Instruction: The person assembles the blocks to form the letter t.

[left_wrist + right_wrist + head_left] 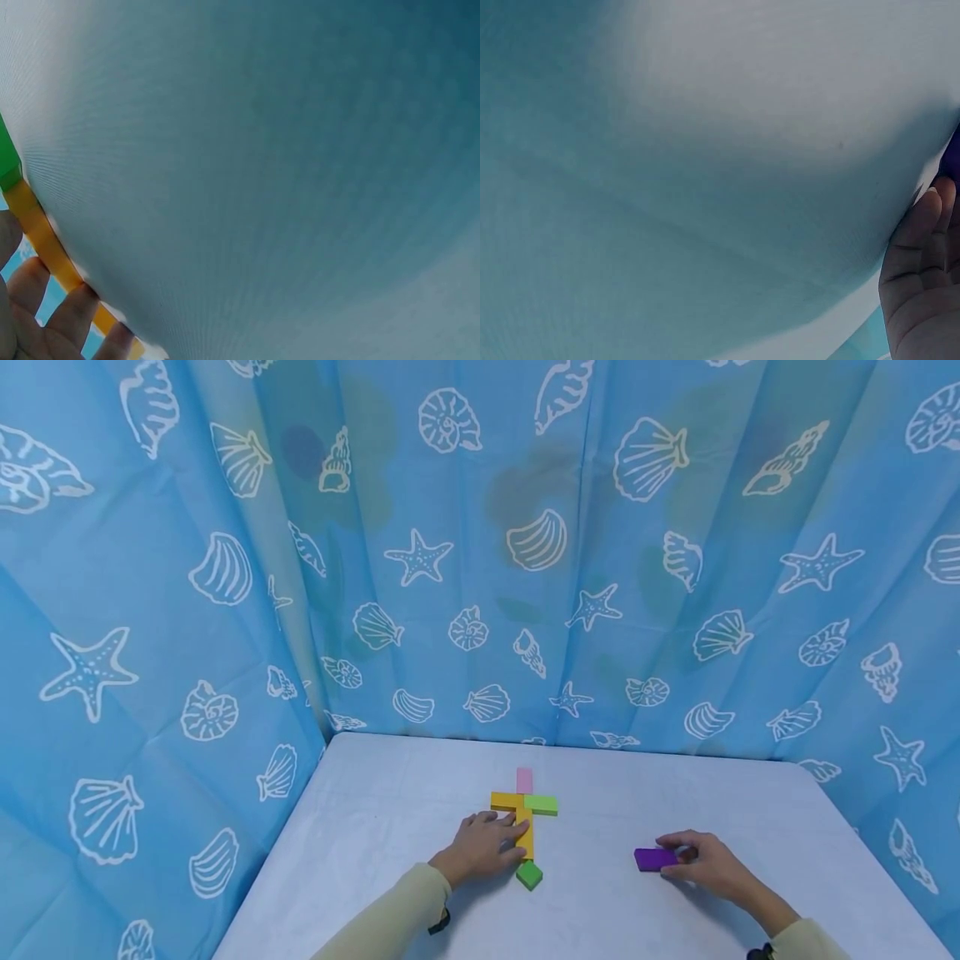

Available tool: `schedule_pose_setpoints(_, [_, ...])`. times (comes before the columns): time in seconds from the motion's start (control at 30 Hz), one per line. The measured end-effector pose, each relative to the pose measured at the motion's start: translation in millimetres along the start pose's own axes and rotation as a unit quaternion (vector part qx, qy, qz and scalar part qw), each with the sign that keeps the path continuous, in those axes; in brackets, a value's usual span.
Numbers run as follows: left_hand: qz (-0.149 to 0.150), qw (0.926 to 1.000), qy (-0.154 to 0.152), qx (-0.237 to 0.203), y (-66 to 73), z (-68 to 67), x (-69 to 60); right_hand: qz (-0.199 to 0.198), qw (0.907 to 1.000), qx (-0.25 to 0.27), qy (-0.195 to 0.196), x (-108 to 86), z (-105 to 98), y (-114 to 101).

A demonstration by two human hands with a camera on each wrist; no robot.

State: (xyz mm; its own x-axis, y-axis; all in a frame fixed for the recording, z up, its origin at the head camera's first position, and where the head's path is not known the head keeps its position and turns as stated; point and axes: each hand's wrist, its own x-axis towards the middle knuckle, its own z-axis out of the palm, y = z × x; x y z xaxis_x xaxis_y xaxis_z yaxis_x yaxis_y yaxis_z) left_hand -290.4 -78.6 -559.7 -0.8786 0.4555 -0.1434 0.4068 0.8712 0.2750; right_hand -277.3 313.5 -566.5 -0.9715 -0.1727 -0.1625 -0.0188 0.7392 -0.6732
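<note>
Flat on the table lies a cross of blocks: a long yellow block (pixel 526 837), an orange-yellow block (pixel 506 801) at its upper left, a light green block (pixel 542 805) at its upper right and a pink block (pixel 524 780) on top. A green block (pixel 529 875) sits turned at the long block's near end. My left hand (pixel 486 846) rests beside the long yellow block, its spread fingers touching it; the left wrist view shows those fingers (pixel 73 315) along its side. Farther right, my right hand (pixel 708 863) pinches a purple block (pixel 654 860) by its right end.
A white table (pixel 600 910) carries all the blocks. Blue curtains (pixel 480 568) with white shell and starfish prints hang behind it and along the left and right sides. Dark bands (pixel 439 921) show on the wrists.
</note>
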Motion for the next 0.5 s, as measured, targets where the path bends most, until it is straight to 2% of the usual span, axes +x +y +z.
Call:
schedule_pose_setpoints(0.1, [0.003,1.0,0.0,0.0,-0.3,1.0,0.0,0.009,0.9999,-0.009,0.002,0.0,0.8,-2.0])
schedule_pose_setpoints(0.37, [0.009,0.9999,0.009,0.007,-2.0,4.2,1.4,-0.013,0.9993,-0.036,-0.004,-1.4,0.3,-3.5])
schedule_pose_setpoints(0.5, [0.007,0.9999,0.011,0.006,-1.6,3.7,0.9,-0.005,0.9995,-0.031,-0.003,-1.4,1.8,-3.4])
